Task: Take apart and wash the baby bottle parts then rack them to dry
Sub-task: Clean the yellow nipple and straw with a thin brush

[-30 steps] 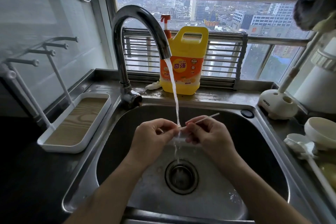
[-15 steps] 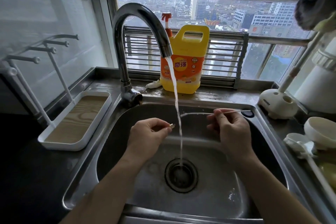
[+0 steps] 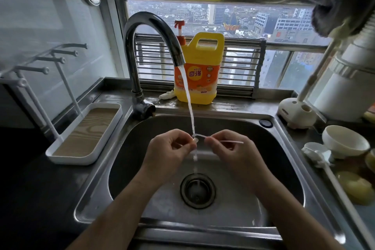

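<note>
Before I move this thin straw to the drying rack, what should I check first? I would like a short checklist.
1. Left hand and right hand both pinch the thin straw: ok.
2. Straw passes under the water stream: ok.
3. Inside of the straw rinsed clean: cannot tell.
4. Drying rack has free pegs: ok.
5. Tap turned off: not ok, water runs.

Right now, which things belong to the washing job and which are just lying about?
In the job: straw, pinched by left hand and right hand; tap, running; sink; rack, waiting.
Lying about, untouched: jug, bowl, stand.
</note>
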